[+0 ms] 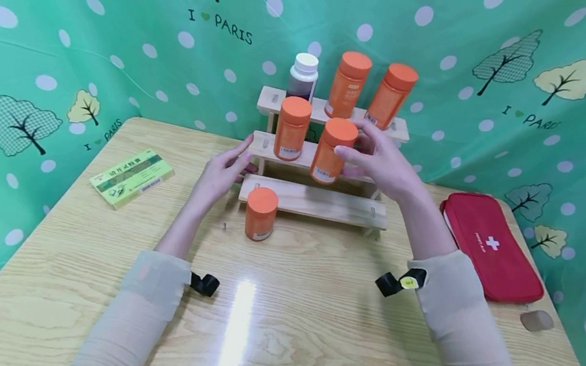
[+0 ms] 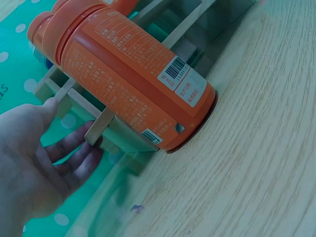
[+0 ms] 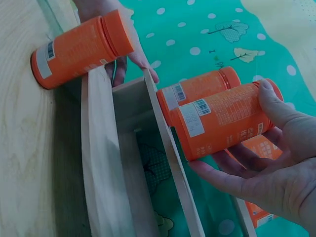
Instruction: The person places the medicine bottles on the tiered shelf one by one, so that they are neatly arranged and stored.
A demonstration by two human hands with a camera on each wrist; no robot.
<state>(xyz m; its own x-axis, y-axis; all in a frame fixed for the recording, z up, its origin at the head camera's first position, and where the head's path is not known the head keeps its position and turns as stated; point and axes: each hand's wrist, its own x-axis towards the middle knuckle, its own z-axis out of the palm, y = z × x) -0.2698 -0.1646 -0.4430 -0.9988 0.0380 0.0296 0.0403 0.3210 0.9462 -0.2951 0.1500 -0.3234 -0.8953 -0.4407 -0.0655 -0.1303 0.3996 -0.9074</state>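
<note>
My right hand (image 1: 386, 162) holds an orange bottle (image 1: 328, 161) between thumb and fingers, at the middle tier of a stepped wooden rack (image 1: 319, 199). In the right wrist view, this orange bottle (image 3: 227, 116) overlaps another orange bottle (image 3: 168, 96) behind it. My left hand (image 1: 219, 176) grips the rack's left end, its fingers (image 2: 76, 165) bent against the wood. Near that hand, a shorter orange bottle (image 1: 260, 219) stands upright in front of the lowest tier. On the middle tier, one more orange bottle (image 1: 291, 133) stands to the left of the held one.
The top tier bears a white-capped bottle (image 1: 303, 78) and two orange bottles, one in the middle (image 1: 348, 84) and one at the right (image 1: 391, 97). A yellow-green box (image 1: 132, 178) lies left of the rack. A red first-aid pouch (image 1: 492, 248) lies right, near a grey object (image 1: 537, 320).
</note>
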